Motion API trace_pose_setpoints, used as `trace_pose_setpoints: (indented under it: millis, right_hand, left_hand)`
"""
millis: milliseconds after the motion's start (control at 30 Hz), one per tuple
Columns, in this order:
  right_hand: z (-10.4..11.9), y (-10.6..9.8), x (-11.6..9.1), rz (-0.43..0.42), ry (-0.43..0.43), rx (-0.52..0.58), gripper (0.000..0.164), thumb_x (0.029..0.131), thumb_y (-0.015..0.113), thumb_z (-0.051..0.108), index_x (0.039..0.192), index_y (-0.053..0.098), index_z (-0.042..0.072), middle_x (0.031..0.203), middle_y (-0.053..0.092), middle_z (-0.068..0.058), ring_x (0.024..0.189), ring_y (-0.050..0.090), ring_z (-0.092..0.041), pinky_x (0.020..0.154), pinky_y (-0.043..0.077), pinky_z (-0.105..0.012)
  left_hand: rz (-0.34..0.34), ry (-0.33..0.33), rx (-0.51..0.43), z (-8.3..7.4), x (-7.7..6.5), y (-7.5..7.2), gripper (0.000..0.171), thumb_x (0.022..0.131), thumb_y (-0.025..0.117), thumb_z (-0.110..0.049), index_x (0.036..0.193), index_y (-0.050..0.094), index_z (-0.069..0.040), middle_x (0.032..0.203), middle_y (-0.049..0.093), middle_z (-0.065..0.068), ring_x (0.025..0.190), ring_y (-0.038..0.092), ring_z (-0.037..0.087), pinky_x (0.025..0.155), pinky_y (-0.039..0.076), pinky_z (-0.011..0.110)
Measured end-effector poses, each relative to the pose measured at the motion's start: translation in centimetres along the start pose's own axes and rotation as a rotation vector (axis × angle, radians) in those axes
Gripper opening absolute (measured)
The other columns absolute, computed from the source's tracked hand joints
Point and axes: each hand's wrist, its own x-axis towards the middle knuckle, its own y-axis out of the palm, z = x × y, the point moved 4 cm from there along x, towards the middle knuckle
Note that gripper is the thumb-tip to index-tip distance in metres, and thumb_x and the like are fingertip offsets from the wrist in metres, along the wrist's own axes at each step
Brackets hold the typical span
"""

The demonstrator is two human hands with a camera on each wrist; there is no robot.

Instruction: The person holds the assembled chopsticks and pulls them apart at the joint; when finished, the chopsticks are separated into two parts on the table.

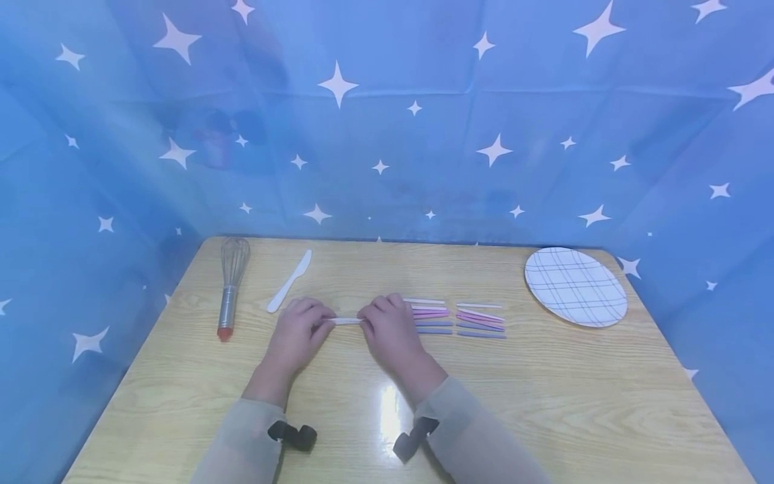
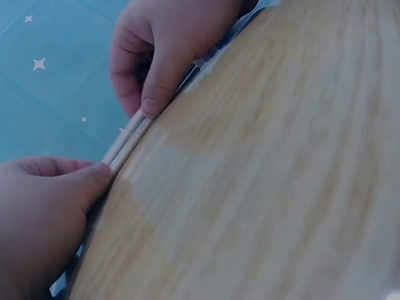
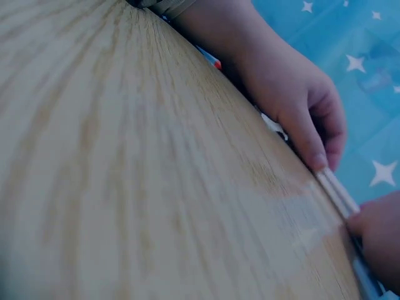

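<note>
Between the two hands, thin white sticks [image 1: 347,321] lie side by side low over the table, their outer ends hidden by fingers. In the head view my left hand [image 1: 299,331] pinches their left end between thumb and fingers. The right hand [image 1: 392,336] pinches the right end the same way. Up close in the left wrist view, the pale sticks [image 2: 128,139] run parallel with a narrow gap. Just right of the right hand, pink sticks [image 1: 431,312] and blue sticks [image 1: 434,331] lie in a row with white ones, partly covered by that hand.
Another group of coloured sticks [image 1: 480,325] lies farther right. A white knife [image 1: 290,281] and a whisk [image 1: 227,296] with a red end lie on the left. At the back right rests a white checked plate [image 1: 574,286]. A blue starry cloth [image 1: 387,134] surrounds the wooden table [image 1: 544,403].
</note>
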Motion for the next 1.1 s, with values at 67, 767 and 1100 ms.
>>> trace_pose_setpoints:
  millis: [67,767,1100]
  right_hand:
    - [0.1,0.0,0.0,-0.019,-0.011,0.008,0.012,0.104,0.071,0.028,0.114,0.076,0.024,0.107,0.068,0.011,0.107,0.053,-0.017,0.096,0.045,-0.037]
    - [0.5,-0.6,-1.2,-0.105,-0.051,0.221,0.024,0.107,0.065,0.031,0.122,0.079,0.019,0.100,0.066,0.012,0.097,0.058,-0.009,0.088,0.054,-0.029]
    - [0.1,-2.2,-2.5,-0.202,-0.083,0.197,0.015,0.102,0.074,0.024,0.111,0.083,0.019,0.093,0.066,0.010,0.087,0.057,-0.010,0.078,0.053,-0.029]
  left_hand:
    - [-0.010,0.009,-0.002,-0.1,0.0,-0.1,0.010,0.099,0.079,-0.022,0.107,0.079,-0.017,0.110,0.071,-0.003,0.104,0.061,0.021,0.093,0.052,0.042]
    - [-0.070,0.093,0.023,-1.9,0.1,0.0,0.012,0.099,0.077,-0.027,0.104,0.079,-0.016,0.101,0.074,-0.004,0.099,0.062,0.020,0.095,0.050,0.042]
    - [-0.073,0.181,0.017,-3.7,0.3,1.0,0.012,0.101,0.075,-0.029,0.100,0.079,-0.018,0.095,0.072,-0.007,0.093,0.061,0.016,0.086,0.053,0.038]
